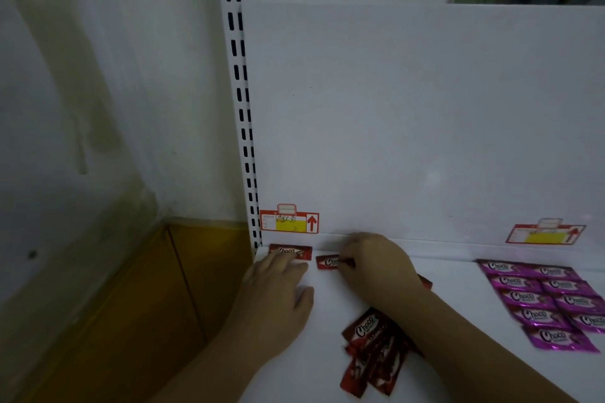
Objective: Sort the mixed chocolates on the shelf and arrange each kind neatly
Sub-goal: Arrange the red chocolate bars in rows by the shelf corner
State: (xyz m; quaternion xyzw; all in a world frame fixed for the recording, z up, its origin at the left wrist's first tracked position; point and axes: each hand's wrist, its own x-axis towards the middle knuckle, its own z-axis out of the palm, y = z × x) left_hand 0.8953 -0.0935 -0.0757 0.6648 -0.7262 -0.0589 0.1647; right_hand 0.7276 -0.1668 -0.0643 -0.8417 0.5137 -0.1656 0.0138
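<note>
Flat left hand, fingers together, rests on corner red packet; right hand pinches second red packet at its 3 o'clock.

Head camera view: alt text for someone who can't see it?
Hands set red chocolate packets along the back of a white shelf: left hand touches a corner packet, right hand pinches a second packet. A red pile lies nearer; purple packets form rows at right.

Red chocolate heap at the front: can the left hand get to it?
Probably yes: the left hand rests near the red heap with only bare shelf between, though the right forearm crosses its right edge.
</note>
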